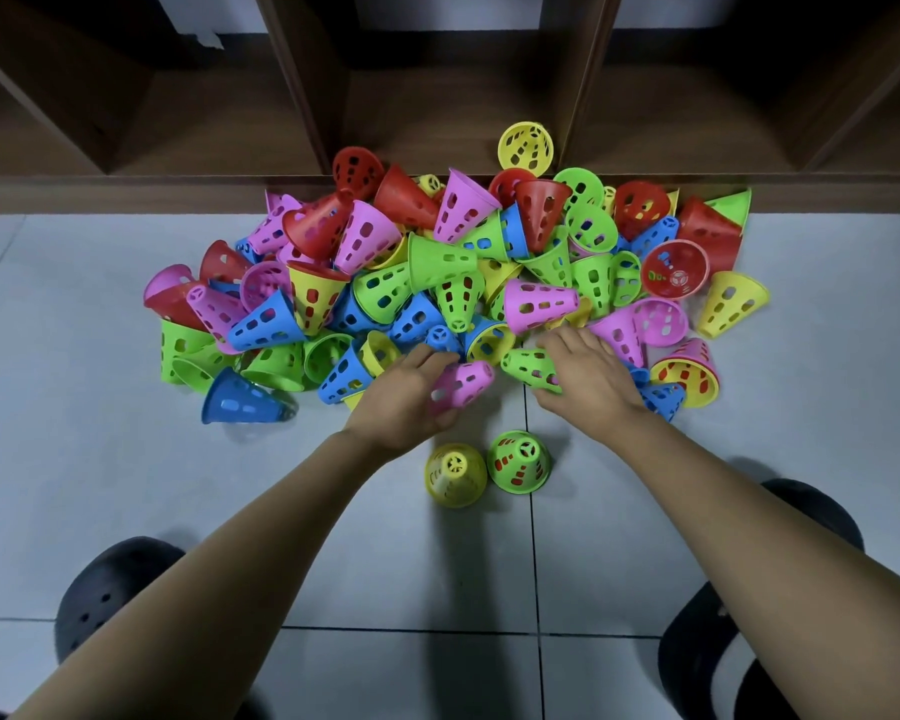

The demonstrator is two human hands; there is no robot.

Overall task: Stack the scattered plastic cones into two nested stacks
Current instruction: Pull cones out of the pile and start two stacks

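Floor level, looking down over both forearms. We count 2 starter bases on the grey tile floor [100,459] between the knees: a yellow cone [455,475] and a green cone [519,462], both standing wide end down, just beside each other but apart. The green one shows red through its holes, so we judge it already has a red cone nested inside; the yellow looks single, though we cannot be sure. Placed close in, they sit within easy reach of either hand, 1 base per side.

The pile of cones [453,267] lies heaped against the wooden shelf unit [178,189], mixed colours, tipped every way, a few partly nested by chance. A yellow stray sits up on the shelf ledge.

Left hand [406,402] is closed around a pink cone [463,384], fingers wrapped over its narrow end, the wide mouth pointing away toward the pile. Right hand [591,376] lies palm down over a green cone on its side [531,366], fingers curling on it; we cannot tell whether the grip is complete.

Our judgement: very early in the task, nearly everything unsorted. Each held cone will need turning mouth-down before it drops over a base.
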